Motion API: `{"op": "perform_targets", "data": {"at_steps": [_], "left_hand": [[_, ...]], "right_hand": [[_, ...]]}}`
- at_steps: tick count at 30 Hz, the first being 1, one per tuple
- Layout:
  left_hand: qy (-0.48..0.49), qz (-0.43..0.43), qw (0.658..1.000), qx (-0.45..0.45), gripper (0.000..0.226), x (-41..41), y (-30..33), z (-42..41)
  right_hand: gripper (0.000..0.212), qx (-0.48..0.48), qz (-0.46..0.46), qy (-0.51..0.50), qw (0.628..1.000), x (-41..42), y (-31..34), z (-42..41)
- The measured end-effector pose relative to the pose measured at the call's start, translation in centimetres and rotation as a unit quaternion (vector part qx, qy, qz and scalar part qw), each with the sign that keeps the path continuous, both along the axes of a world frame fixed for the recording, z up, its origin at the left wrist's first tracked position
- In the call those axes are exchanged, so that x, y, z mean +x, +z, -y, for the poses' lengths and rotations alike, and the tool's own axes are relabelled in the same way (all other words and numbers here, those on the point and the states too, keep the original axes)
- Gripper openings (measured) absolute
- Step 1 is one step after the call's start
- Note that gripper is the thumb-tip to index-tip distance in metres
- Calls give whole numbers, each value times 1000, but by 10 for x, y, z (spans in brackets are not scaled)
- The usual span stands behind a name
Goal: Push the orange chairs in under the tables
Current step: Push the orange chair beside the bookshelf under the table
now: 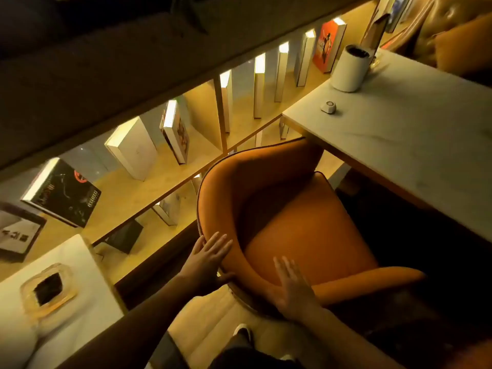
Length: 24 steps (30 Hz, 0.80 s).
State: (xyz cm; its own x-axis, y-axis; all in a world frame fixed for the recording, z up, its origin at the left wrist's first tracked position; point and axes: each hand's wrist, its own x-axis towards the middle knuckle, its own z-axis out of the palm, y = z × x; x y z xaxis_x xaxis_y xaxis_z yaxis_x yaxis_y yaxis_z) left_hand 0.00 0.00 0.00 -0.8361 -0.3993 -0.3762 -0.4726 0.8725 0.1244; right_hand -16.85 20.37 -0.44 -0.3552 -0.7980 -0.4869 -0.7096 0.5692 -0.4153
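An orange chair (292, 225) with a curved backrest stands in the middle of the head view, its front part tucked under the edge of a pale table (415, 145) on the right. My left hand (207, 259) lies flat against the outside of the backrest, fingers spread. My right hand (292, 286) rests flat on the rim of the backrest nearer to me, fingers apart. Neither hand wraps around the chair. The chair's legs are hidden.
A white cylinder (348, 67) and a small white puck (328, 106) sit on the right table. A second pale table (66, 310) at lower left carries a glass ashtray (49, 288). A lit bookshelf (165, 166) with several books runs behind the chair. Another orange seat (463, 43) shows at top right.
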Motion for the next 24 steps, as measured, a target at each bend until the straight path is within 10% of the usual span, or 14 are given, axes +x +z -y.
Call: {"op": "perform_targets", "data": {"at_steps": [24], "left_hand": [[-203,-3,979,19,64,-26,-32,63]], "right_hand": [[72,116,53,0,992,51,-19,79]]}}
